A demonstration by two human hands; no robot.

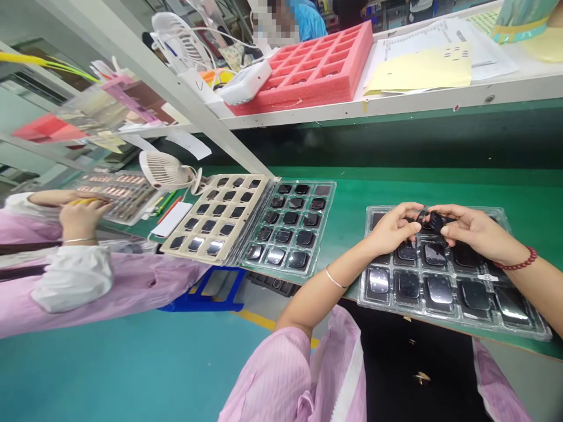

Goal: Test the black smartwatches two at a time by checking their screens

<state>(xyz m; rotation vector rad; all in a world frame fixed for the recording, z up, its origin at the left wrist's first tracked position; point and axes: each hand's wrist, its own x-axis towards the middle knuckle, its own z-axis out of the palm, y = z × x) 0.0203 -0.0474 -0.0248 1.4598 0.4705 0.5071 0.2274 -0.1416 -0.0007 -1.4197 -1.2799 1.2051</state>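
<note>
Above a clear plastic blister tray (453, 310) on the green bench, my left hand (393, 227) and my right hand (475, 228) meet. Between their fingertips is a small black rectangular device (433, 221), possibly a smartwatch body, partly hidden by my fingers. The tray's pockets hold several glossy black rectangular pieces (434, 254) like the one in my hands. My hands hide the tray's top row. A red beaded bracelet circles my right wrist, and a thin metal bangle circles my left.
To the left lie a matching blister tray (288, 225) and a beige tray (215, 220) of dark pieces. Beyond them, a co-worker's hand (81, 214) rests on a tray of copper-coloured parts. A white fan (165, 170) and a shelf with red foam (308, 70) stand above.
</note>
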